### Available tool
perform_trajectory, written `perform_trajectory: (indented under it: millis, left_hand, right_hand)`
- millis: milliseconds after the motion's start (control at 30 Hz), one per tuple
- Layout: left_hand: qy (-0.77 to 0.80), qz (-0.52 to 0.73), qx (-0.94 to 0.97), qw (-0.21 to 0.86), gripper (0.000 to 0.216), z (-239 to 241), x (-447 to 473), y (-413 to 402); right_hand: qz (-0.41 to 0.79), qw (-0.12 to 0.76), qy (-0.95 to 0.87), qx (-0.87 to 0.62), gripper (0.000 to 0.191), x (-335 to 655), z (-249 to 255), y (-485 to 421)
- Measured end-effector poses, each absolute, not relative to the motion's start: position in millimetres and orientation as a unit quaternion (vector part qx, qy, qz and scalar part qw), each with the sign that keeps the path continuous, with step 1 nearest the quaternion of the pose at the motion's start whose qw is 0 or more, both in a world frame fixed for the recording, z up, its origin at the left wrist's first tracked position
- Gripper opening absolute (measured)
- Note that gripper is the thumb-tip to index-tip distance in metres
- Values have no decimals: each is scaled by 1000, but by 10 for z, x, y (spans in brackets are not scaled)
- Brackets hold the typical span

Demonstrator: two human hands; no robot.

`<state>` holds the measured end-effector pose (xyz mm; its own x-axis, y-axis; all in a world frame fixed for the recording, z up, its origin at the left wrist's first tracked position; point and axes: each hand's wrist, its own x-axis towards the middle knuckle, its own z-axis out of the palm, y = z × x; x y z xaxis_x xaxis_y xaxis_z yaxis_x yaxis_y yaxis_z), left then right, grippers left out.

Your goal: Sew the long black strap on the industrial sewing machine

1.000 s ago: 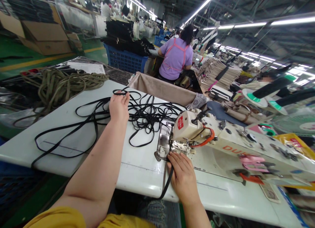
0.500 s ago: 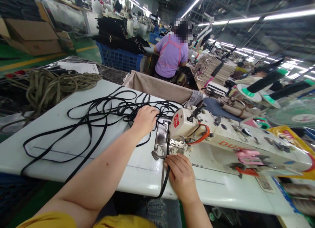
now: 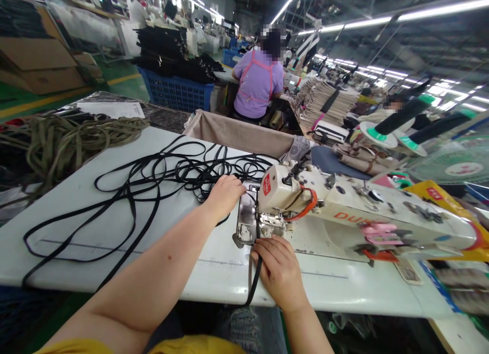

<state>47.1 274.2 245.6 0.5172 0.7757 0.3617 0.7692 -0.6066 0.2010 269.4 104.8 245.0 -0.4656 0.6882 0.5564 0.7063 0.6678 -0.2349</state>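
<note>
A narrow black strap (image 3: 256, 276) hangs over the table's front edge and runs up to the needle area of a white sewing machine (image 3: 324, 206). My right hand (image 3: 278, 266) is closed on it just in front of the metal needle plate (image 3: 247, 219), fingers together and pressing down. My left hand (image 3: 225, 193) is behind and left of the plate, its fingers curled closed around the strap near the machine head; the fingertips are partly hidden. A loose tangle of the same strap (image 3: 153, 173) spreads over the table left of and behind this hand.
The white table (image 3: 214, 280) carries the machine. A beige cloth-lined bin (image 3: 237, 130) adjoins its back edge. Olive straps (image 3: 76, 140) lie at left. Thread cones (image 3: 401, 117) and a fan (image 3: 454, 163) stand right. A co-worker (image 3: 256, 81) sits ahead, beside a blue basket (image 3: 175, 89).
The view has shifted slightly, so the surroundings sit a little further left. My left hand has come slightly towards me beside the machine head. My right hand stays by the plate on the strap.
</note>
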Motion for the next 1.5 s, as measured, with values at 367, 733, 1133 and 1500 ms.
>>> perform_trajectory:
  millis: [367, 733, 1133, 1500]
  left_hand:
    - [505, 272, 819, -29, 18, 2511, 333, 2765]
    - [582, 286, 759, -58, 19, 2599, 113, 2813]
    - [656, 327, 677, -62, 21, 2652, -130, 2851]
    - [680, 427, 593, -62, 22, 2651, -354, 2905]
  right_hand:
    - [-35, 287, -855, -431, 24, 2711, 2412, 1070]
    - [-42, 261, -860, -437, 27, 2736, 2365, 1091]
    - [-41, 264, -860, -435, 29, 2747, 2362, 1093]
    - [-51, 268, -860, -432, 31, 2740, 2356, 1099]
